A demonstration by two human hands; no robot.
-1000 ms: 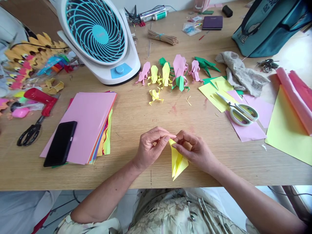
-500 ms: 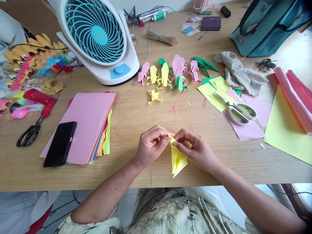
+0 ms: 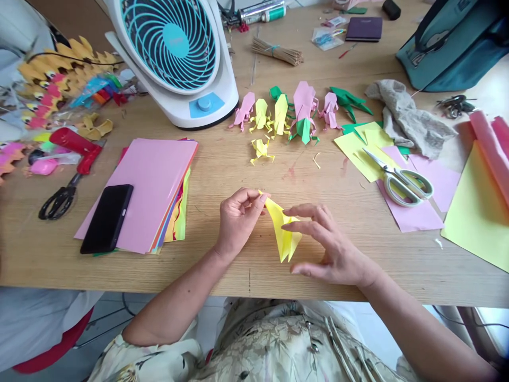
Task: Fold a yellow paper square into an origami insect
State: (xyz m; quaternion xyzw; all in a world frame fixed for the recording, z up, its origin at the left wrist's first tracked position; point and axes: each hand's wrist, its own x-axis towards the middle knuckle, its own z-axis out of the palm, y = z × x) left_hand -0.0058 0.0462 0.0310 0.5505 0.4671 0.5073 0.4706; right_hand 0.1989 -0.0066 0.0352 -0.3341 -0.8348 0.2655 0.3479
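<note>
Since the left hand [image 3: 237, 217] pinches the narrow tip of the folded yellow paper [image 3: 280, 241] between thumb and fingers, the piece is anchored at its upper left end while its lower points angle down towards the person. It is over the worktop [image 3: 210, 175], near the front edge [image 3: 338, 297]; whether the lowest points touch the wood cannot be told. The right hand [image 3: 336, 246] is spread, thumb well apart from the fingers, with two fingertips over the paper's right side; it has no closed grip, and whether those fingertips press is hard to make out. For a clean result, the left pinch should probably be firm but light, so that the thin tip does not crumple, and the right fingers would do best to even up the layered edges before pressing any crease. Backing the paper with the wood would likely give a sharper line than creasing in the air. As for room, the paper stack [image 3: 157, 175] bearing the phone [image 3: 107, 218] lies well off to the left, the scissors [image 3: 405, 185] well off to the right, and the nearest paper figure [image 3: 261, 150] beyond the hands, leaving space sideways; the tighter limit is the front edge, which both forearms cross.
</note>
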